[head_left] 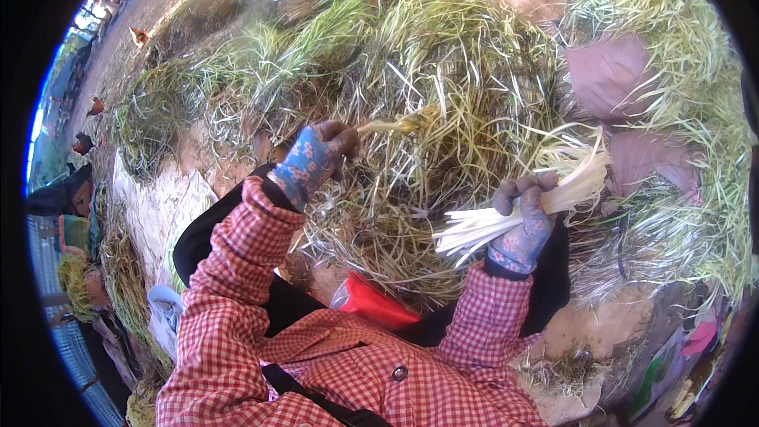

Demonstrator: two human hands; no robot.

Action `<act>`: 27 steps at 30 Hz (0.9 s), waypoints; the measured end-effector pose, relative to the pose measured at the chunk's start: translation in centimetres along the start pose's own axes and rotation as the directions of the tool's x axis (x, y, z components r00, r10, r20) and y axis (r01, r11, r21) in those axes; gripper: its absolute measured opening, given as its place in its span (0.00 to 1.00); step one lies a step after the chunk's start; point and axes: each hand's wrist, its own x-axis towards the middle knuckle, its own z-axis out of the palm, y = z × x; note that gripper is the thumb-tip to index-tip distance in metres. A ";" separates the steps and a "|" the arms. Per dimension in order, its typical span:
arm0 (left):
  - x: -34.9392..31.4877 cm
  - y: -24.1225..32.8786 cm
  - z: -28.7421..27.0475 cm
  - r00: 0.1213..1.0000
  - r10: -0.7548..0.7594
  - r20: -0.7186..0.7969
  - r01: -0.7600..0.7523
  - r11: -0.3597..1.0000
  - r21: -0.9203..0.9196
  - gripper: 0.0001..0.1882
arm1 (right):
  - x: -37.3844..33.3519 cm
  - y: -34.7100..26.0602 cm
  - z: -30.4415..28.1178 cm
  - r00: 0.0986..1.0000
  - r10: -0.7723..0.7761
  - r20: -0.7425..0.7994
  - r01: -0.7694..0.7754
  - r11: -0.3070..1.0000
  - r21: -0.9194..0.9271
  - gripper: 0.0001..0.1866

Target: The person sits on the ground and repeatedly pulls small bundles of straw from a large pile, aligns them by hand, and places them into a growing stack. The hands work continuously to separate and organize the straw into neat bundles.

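Observation:
My right hand (523,225), in a blue flowered glove with dark fingers, is wrapped round a bunch of pale blanched chives (581,175). The white stalk ends point left, and the thin yellowish leaf ends fan out to the right. My left hand (316,160), gloved alike, is closed on the end of a thin yellow-brown withered stalk (385,126). This stalk reaches right over a large tangled heap of green and yellow chive leaves (443,55). The two hands are well apart, both above the near side of the heap.
More pale leaves (672,24) lie along the right, around a mauve cloth (609,77). A red plastic bag (375,304) is close to my lap. Pale sheeting (154,209) spreads at left, near a blue ribbed surface (59,308). Brown ground (593,324) shows at lower right.

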 end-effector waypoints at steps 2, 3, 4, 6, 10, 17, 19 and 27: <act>-0.1 3.1 -1.0 0.956 0.269 0.120 -0.295 0.874 0.386 0.14 | 0.0 0.0 0.0 1.000 -0.003 -0.015 0.004 1.000 0.008 0.19; -0.4 5.0 -2.1 0.922 0.344 0.177 -0.387 0.796 0.465 0.16 | 0.0 -0.1 -0.1 1.000 -0.009 -0.024 0.009 0.999 0.034 0.19; 0.1 7.6 -3.0 0.899 0.404 0.170 -0.423 0.696 0.580 0.16 | 0.2 0.0 -0.1 0.999 0.004 -0.054 0.000 0.998 0.067 0.19; -0.6 11.6 -5.5 0.876 0.482 0.003 -0.349 0.631 0.693 0.15 | 0.4 0.0 -0.2 0.999 -0.017 -0.032 0.018 0.999 0.030 0.18; -2.2 17.1 -10.2 0.560 0.778 -0.284 -0.645 0.625 0.440 0.14 | 0.5 0.4 -0.1 1.000 -0.023 0.008 0.023 1.000 -0.014 0.17; 1.8 4.5 0.0 0.893 0.393 -0.221 -0.450 0.746 -0.490 0.14 | 0.5 0.9 0.4 0.998 0.007 -0.070 -0.009 0.999 -0.033 0.17; 2.5 0.2 4.3 0.946 0.248 -0.207 -0.324 0.726 -0.607 0.13 | 0.7 1.2 0.2 0.997 0.043 -0.057 -0.044 0.999 -0.019 0.18; 1.6 -7.8 11.9 0.975 0.212 -0.068 -0.181 0.574 -0.799 0.08 | 1.2 4.7 0.0 0.935 0.249 -0.252 -0.313 0.913 -0.262 0.15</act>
